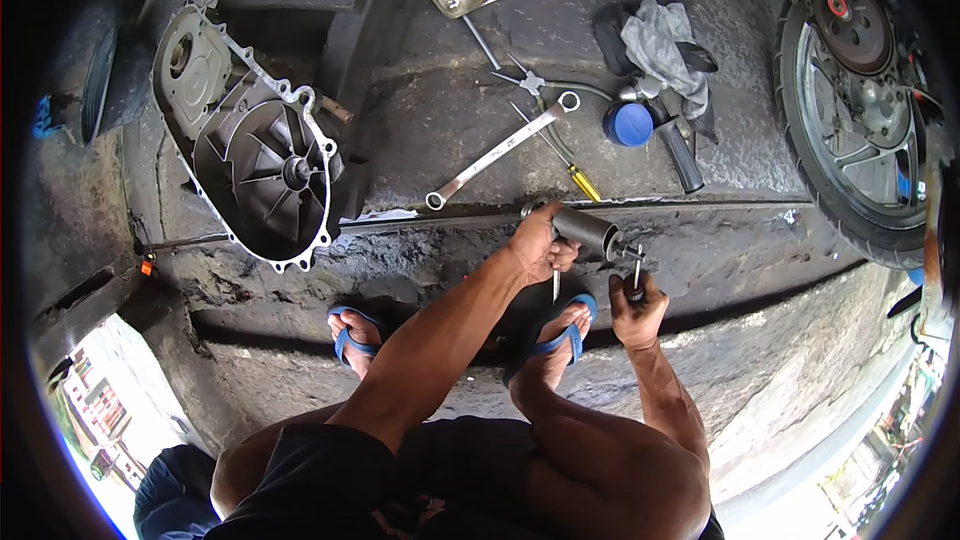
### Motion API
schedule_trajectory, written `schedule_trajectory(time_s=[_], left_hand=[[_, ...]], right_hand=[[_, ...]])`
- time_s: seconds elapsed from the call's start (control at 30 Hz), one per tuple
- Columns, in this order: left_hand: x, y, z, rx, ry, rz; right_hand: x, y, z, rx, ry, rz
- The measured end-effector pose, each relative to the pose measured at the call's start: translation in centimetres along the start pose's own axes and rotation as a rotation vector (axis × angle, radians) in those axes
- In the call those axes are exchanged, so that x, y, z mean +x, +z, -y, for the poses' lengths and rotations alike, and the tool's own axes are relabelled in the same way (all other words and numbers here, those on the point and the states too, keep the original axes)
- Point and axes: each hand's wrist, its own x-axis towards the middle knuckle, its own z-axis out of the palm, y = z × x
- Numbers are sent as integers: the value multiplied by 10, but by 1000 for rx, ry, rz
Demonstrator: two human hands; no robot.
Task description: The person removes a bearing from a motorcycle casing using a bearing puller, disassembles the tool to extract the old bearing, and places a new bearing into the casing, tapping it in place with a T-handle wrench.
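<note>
- The person's left hand (pixel 540 243) is wrapped around a dark grey metal cylinder (pixel 590 232), held tilted out past a blue-strapped sandal (pixel 576 336).
- The right hand (pixel 640 316) grasps a slim silver metal tool (pixel 638 278), just beside the cylinder's end.
- Beyond lie a long silver ring wrench (pixel 502 152) and a yellow-handled screwdriver (pixel 584 183).

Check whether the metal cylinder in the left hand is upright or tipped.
Tipped: the metal cylinder shows its long side, pointing rightward from the left hand.
</note>
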Motion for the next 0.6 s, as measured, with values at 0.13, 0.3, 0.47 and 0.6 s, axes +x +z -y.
schedule_trajectory(time_s=[0.13, 0.3, 0.47, 0.6], left_hand=[[-4, -3, -1, -26, 93, -18], [2, -14, -1, -36, 76, 122], [-7, -7, 5, -65, 137, 28], [-14, 11, 7, -26, 166, -95]], right_hand=[[-16, 5, 12, -33, 136, 65], [-52, 8, 21, 162, 190, 195], [-73, -16, -7, 79, 259, 111], [-40, -67, 31, 283, 509, 201]])
